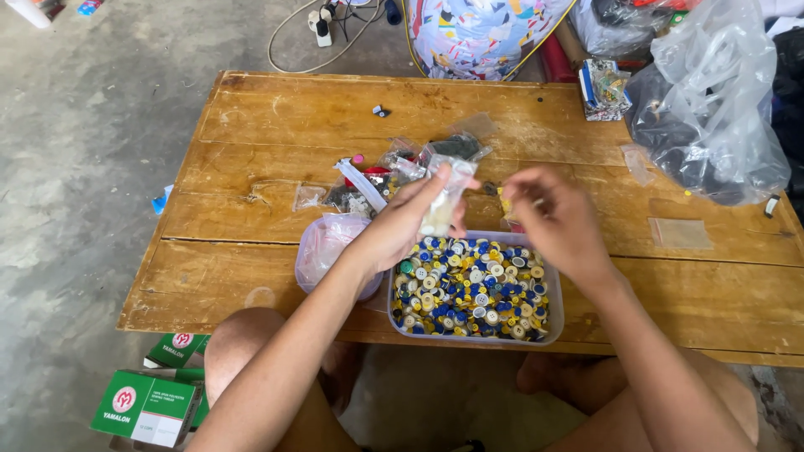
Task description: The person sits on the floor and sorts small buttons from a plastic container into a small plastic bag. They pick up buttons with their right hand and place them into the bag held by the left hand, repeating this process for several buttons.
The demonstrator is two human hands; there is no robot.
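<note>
My left hand [402,222] holds a small clear plastic bag [444,197] with pale buttons in it, above the far edge of a clear plastic tub [557,314]. The tub is full of blue, yellow, white and green buttons [473,289]. My right hand [557,222] hovers beside the bag, fingers pinched together over the tub's far right corner; what it pinches is too small to tell. Both hands are over the low wooden table [276,251].
A pink-tinted plastic bag [322,247] lies left of the tub. Several small filled bags [402,163] sit behind my hands. An empty clear bag [678,233] lies at right, a large crumpled plastic bag [712,109] at the far right. Green boxes [151,406] stand on the floor.
</note>
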